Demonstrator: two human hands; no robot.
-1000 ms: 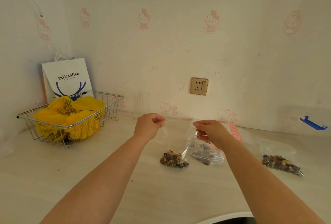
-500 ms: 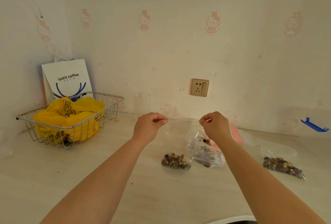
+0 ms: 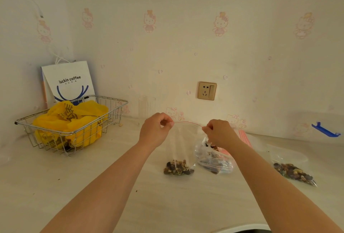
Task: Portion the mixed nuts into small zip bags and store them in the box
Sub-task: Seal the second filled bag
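Centre of the frame, and both hands are up off the counter. The left hand pinches one end of the red zip strip, the right hand pinches the other, fingers curled tight on each corner. The small zip bag hangs straight down between them, mixed nuts gathered in its bottom and resting on or just above the counter; hard to call which.

Here is what matters: the zip strip runs left to right across the frame, stretched from one set of fingers to the other, sagging slightly toward the right. So a seal looks like a matter of sliding a pinch along that line, and both hands sit equally near, one at each end. Whether the strip is already pressed closed I cannot tell.

Just right of the hanging bag, partly behind the right wrist, lies a crumpled larger bag of nuts. Farther right, well apart, a filled zip bag lies flat. A stack of red-edged empty bags peeks out behind the right hand.

Left of frame, a wire basket holds a yellow plastic bag, a Luckin Coffee paper bag standing behind it. At the far right edge, a translucent box with a blue latch, apparently the storage box.
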